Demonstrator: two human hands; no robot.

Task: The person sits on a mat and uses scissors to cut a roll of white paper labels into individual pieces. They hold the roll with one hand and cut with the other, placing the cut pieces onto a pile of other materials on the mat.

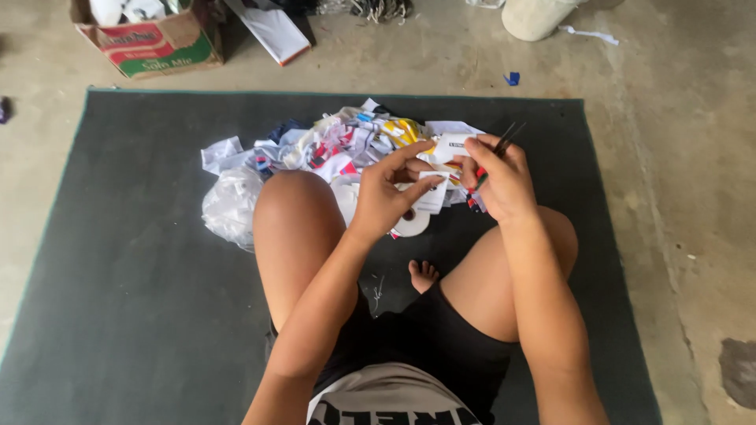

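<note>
You sit cross-legged on a dark mat (142,315), trimming a white paper scrap (435,193) with scissors (498,153).

Keep the scrap taut and near the blades. Your left hand (386,197) pinches it between thumb and fingers above your knees; your right hand (500,181) is closed around the scissors (blades nearly together), before the cuttings pile (346,145).

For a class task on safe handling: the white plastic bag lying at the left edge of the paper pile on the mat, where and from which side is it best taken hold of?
Judging by its pose, grip the white plastic bag at its crumpled outer left bulge, coming from the open mat on the left. That side lies free, while its right side runs up against the knee and the paper scraps.
</note>
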